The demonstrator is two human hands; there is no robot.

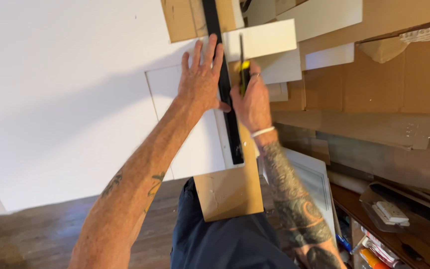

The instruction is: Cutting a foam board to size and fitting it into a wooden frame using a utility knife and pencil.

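Left hand (pixel 201 79) spread flat on black straightedge (pixel 226 94); right hand (pixel 251 99) grips yellow knife (pixel 244 72) beside brown cardboard (pixel 232 187).

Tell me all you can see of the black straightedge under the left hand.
The black straightedge is a long, narrow, flat bar, likely metal. It lies across the white board, running away from the person. The left hand presses it flat; the right hand holds a yellow-handled knife against its right edge.

A single head-worn camera looks steeply down, close over the forearms, toward the white board (pixel 65 99).
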